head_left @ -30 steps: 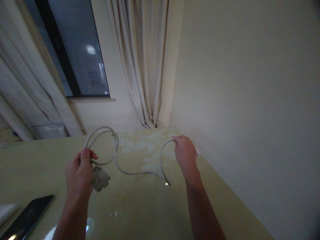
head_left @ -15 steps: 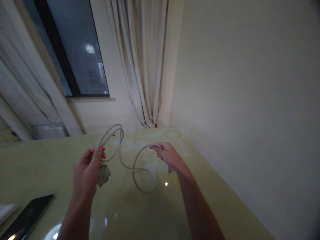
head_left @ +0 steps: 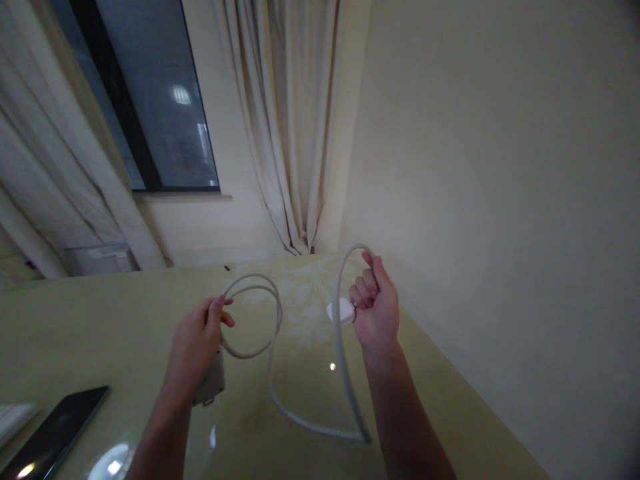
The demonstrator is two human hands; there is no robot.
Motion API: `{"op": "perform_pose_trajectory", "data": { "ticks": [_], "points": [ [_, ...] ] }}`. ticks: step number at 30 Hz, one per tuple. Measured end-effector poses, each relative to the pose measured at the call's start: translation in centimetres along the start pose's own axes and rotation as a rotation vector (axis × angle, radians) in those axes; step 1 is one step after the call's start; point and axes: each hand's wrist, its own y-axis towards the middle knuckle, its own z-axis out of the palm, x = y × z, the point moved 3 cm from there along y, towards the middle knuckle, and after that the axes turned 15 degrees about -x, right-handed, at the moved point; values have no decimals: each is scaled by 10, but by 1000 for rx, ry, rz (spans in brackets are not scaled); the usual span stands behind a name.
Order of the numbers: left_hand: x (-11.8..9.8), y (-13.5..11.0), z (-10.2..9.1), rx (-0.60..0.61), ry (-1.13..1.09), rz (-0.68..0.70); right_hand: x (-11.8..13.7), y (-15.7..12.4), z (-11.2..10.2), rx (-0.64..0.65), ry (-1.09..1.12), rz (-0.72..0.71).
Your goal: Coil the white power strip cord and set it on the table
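A thick white cable (head_left: 273,353) loops in the air above a yellow-green glossy table (head_left: 300,413). My left hand (head_left: 197,343) is closed on the cable's coiled end, and a grey-white adapter block (head_left: 213,385) hangs just under it. My right hand (head_left: 376,307) is raised and closed around the cable's other end, with a small white plug (head_left: 341,311) showing beside the fingers. From the right hand the cable drops in a long loop down to the table and curves back up to the left hand.
A dark phone (head_left: 55,430) lies at the table's near left, next to a white object (head_left: 13,420) at the frame edge. Cream curtains (head_left: 290,127) and a dark window (head_left: 150,100) stand behind the table. A plain wall (head_left: 500,200) borders the right side.
My right hand has lifted and turned, closing on the plug end, and the cable loop has grown longer. My left hand has moved right and slightly down with the coil and block.
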Motion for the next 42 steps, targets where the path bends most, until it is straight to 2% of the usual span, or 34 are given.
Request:
{"op": "perform_pose_trajectory", "data": {
  "ticks": [2, 5, 8, 11, 17, 21, 24, 26, 30, 33, 35, 39, 42],
  "points": [
    [4, -3, 13, 76, -7, -11, 3, 3, -4, -52, -2, -37],
    [10, -12, 35, 176, -137, -104, 5, 8, -8, -103, -19, -120],
    [17, -23, 57, 287, -306, -271, 6, 12, -14, -173, -37, -215],
    [26, -33, 69, 358, -410, -433, 8, 16, -23, -249, -47, -291],
    [43, -35, 71, 365, -502, -681, 20, 21, -35, -346, 13, -385],
    [44, -33, 70, 287, -642, -824, 24, 14, -30, -372, 62, -450],
    [41, -30, 69, 191, -751, -911, 20, 6, -17, -305, 6, -493],
    [36, -28, 67, 172, -840, -981, 11, 2, -8, -244, -80, -479],
    [19, -22, 59, 157, -1031, -1055, -20, 0, 0, -126, -286, -315],
    [1, -20, 48, 117, -1073, -1021, -46, -1, 3, 26, -456, -163],
    [-10, -21, 40, 82, -1059, -971, -59, -2, 4, 134, -569, -127],
    [-26, -22, 29, 34, -993, -850, -71, -12, 6, 361, -802, -179],
    [-29, -25, 28, 14, -922, -813, -77, -24, 8, 500, -933, -212]
  ]
}}
